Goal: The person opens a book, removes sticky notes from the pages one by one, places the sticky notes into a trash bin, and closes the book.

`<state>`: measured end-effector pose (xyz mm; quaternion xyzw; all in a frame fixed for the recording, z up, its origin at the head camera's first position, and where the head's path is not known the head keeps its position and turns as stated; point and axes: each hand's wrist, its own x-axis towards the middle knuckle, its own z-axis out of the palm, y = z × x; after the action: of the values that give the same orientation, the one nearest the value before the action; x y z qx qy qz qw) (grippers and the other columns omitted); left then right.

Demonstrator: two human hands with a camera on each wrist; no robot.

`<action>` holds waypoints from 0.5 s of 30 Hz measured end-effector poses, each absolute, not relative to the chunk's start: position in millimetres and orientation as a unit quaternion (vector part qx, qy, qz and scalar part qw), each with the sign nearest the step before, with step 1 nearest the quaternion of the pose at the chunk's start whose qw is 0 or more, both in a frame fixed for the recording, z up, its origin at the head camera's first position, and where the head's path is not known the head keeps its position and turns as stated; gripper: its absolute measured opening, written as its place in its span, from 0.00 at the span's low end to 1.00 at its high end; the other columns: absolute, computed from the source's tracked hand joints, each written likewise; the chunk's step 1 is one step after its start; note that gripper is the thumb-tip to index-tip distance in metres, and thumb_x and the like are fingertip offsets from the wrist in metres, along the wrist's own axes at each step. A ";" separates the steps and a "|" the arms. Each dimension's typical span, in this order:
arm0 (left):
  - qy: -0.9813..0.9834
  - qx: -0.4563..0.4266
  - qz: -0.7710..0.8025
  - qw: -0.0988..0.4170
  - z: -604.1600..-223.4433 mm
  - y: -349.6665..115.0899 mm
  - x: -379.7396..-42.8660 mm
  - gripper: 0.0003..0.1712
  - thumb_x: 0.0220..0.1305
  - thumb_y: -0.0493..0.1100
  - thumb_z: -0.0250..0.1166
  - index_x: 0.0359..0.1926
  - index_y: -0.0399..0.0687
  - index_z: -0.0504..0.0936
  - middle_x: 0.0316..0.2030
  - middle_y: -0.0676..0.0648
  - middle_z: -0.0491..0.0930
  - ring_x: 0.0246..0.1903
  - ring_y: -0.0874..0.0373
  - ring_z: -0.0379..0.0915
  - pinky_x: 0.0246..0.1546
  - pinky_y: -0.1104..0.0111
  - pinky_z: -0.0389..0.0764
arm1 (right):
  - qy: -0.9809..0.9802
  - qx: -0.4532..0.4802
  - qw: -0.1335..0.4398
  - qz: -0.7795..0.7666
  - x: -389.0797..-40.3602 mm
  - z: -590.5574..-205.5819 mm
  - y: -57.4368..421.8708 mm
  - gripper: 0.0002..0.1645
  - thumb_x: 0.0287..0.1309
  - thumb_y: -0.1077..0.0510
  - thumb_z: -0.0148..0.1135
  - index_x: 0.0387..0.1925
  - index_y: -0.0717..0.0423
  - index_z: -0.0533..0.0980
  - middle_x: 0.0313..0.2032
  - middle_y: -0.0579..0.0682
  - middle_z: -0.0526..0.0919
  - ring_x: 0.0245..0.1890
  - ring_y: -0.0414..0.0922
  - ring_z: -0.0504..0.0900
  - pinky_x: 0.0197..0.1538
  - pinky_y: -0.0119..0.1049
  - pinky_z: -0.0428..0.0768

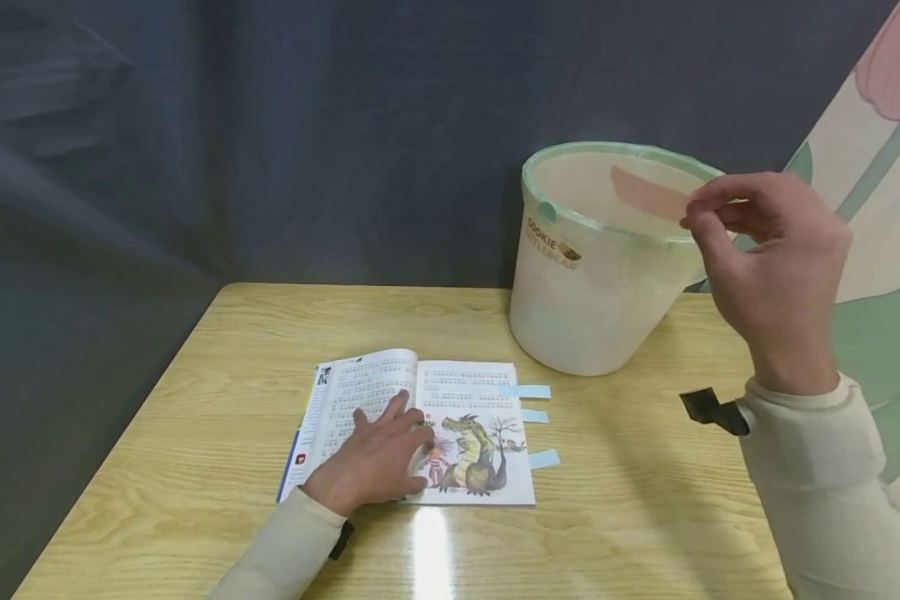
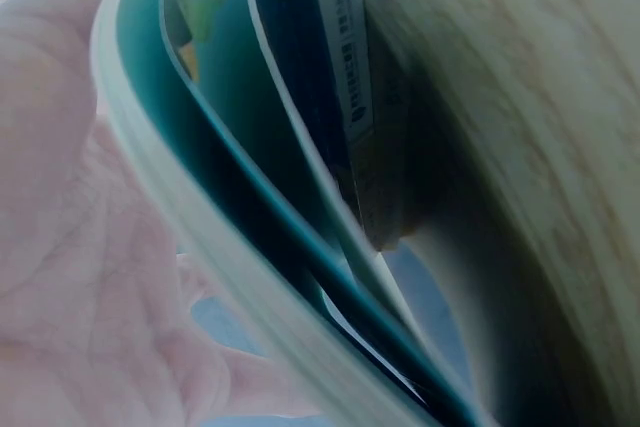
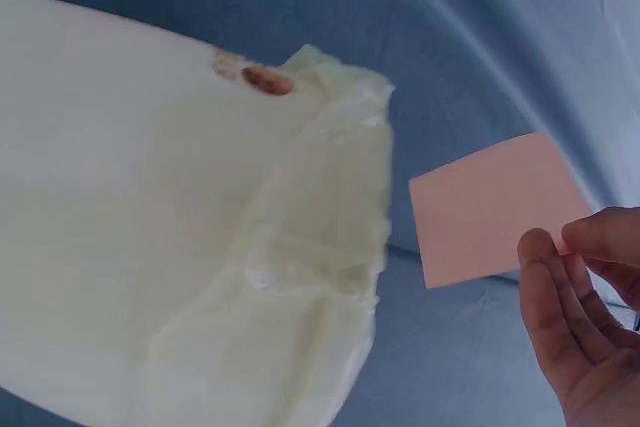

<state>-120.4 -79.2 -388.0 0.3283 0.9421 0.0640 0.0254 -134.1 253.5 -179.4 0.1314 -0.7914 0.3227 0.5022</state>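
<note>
Above the mouth of the white bin [image 1: 581, 300], a pink paper slip [image 1: 648, 193] is being pinched between the thumb and fingertips of the right hand [image 1: 776, 250], its free end being held out past them. By the head camera the slip is being shown against the bin's opening; by the right wrist camera, a gap between slip and liner [image 3: 310, 237] is being revealed. Down on the table [image 1: 165, 433], the open book [image 1: 450, 404] is being touched by the left hand [image 1: 378, 454], fingers spread apart. The book's parted page edges [image 2: 190, 207] are being caught only at the left wrist, three blue tabs [image 1: 543, 459] only from the head.
</note>
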 end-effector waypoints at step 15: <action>0.942 0.331 0.058 0.026 -386.0 -74.5 -121.0 0.26 0.46 0.56 0.68 0.49 0.56 0.79 0.56 0.48 0.74 0.67 0.44 0.48 0.45 0.25 0.65 | -0.837 0.057 0.461 0.288 -165.0 -194.0 283.0 0.15 0.56 0.51 0.59 0.38 0.56 0.84 0.29 0.22 0.70 0.29 0.20 0.74 0.43 0.14 0.74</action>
<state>-121.0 -74.5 -386.0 0.3306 0.9416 0.0579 0.0262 -165.0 283.0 -194.0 0.0573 -0.8373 0.2879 0.4613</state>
